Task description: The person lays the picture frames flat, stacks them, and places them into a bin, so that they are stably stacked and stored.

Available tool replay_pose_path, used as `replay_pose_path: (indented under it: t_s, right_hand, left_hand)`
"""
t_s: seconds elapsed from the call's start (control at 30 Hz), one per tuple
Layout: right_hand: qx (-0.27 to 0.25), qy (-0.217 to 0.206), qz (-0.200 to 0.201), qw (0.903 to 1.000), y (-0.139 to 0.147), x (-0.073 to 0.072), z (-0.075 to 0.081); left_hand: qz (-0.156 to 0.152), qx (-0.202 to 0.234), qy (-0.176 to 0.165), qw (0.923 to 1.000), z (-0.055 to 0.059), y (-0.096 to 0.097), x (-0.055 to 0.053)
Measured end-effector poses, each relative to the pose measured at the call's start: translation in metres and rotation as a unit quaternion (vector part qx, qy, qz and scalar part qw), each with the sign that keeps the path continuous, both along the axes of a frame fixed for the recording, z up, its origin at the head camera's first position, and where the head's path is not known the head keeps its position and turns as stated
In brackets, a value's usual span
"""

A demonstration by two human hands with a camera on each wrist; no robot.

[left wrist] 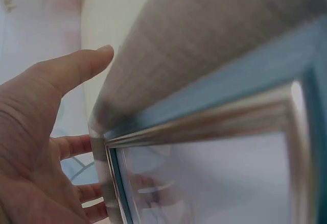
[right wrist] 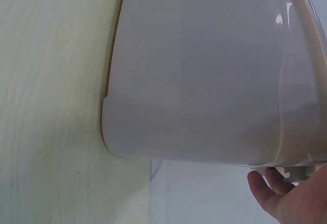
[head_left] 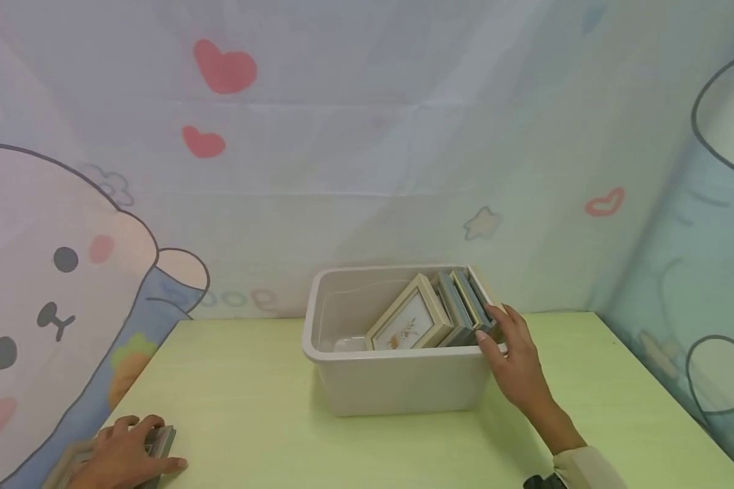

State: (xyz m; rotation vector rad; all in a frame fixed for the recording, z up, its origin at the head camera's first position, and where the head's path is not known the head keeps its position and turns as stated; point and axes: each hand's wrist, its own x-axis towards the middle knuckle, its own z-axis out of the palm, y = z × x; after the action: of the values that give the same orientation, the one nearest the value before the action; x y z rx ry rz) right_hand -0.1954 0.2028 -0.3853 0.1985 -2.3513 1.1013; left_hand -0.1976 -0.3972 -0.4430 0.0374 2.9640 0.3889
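Several picture frames lean inside a white plastic bin; the leftmost has a cream border and a plant print, others have blue-grey edges. My right hand rests at the bin's right end, thumb against the frames and fingers at the rightmost one's edge. In the right wrist view its fingers show beside the rim. At the lower left my left hand lies over frames on the table. The left wrist view shows a blue frame with a metallic inner border, the left fingers behind its edge and the thumb apart.
The bin stands on a pale yellow-green table, near its back edge. Behind hangs a printed cloth with hearts and a cartoon bear. A second cloth side borders the table at the right.
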Motion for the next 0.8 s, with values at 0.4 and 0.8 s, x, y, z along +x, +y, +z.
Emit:
replay_pose_path:
  t_s: [0.4, 0.8]
  right_hand:
    - [-0.002, -0.009, 0.001, 1.0, -0.001, -0.002, -0.004]
    - [0.005, -0.004, 0.0, 1.0, 0.0, -0.002, -0.001]
  left_hand:
    - [0.009, 0.016, -0.016, 0.9997, -0.007, 0.009, 0.002]
    - [0.069, -0.018, -0.035, 0.9969, 0.001, 0.005, 0.01]
